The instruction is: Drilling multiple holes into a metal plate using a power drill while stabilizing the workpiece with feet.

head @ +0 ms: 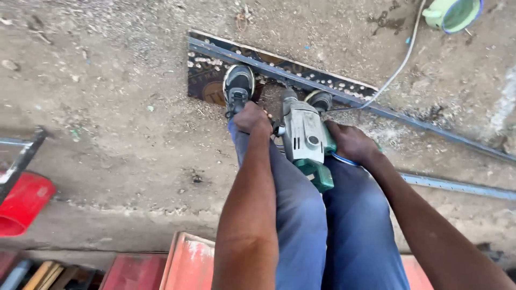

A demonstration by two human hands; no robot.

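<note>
**Both hands on a drill over a steel bar**

The person stood looking straight down, both legs in blue trousers, and held a grey and green power drill [307, 140] between the knees. The left hand [251, 118] was clenched on the drill's side, where a handle seemed to sit, though the grip itself was hidden under the fingers. The right hand [352, 143] was wrapped around the rear of the drill body. The nose of the drill pointed down at a long steel bar [279, 70] that ran slantwise across the dusty ground [118, 123]. The bar lay on a dark board [203, 80] strewn with pale shavings. The left shoe [238, 83] pressed on the bar and board just beside the drill's tip, and the right shoe [321, 100] stood close on the other side. A white cable [400, 64] trailed from beside the drill toward the upper right, past a green bucket [453, 13]. A second steel bar [457, 186] lay on the ground at right. A red container [22, 203] sat at the left edge, and red metal panels [188, 263] lay below the legs.
</note>
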